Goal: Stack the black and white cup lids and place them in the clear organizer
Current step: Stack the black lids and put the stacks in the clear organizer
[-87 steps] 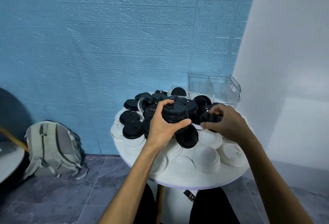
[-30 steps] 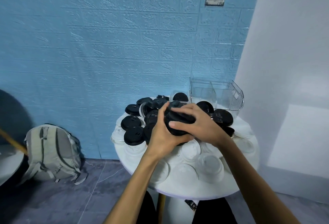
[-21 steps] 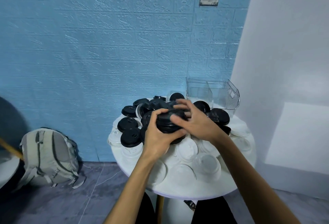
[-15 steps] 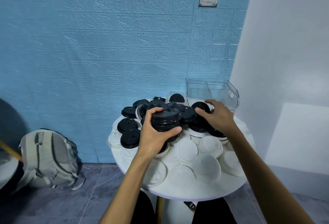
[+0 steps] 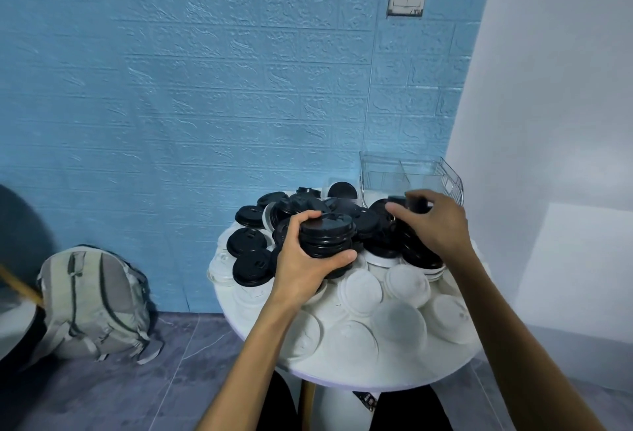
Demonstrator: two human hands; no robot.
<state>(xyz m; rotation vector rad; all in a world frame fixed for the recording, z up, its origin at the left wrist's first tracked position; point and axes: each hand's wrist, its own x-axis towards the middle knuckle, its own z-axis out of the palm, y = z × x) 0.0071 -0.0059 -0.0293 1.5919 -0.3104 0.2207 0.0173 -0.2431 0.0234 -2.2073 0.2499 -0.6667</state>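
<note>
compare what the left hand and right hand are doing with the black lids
The left hand grips a stack of black lids from the side, lifted clear of the pile; the right hand reaches further back, near the clear organizer, fingers curled round one black lid on the pile. Both handle only black lids, not white ones.

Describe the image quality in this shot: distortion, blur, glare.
Head view: wide-angle lens bends the blue brick-textured wall lines; the right hand, on the loose black plastic lids, is slightly motion-blurred; the clear plastic organizer shows faint reflections; lighting soft, no harsh glare.
</note>
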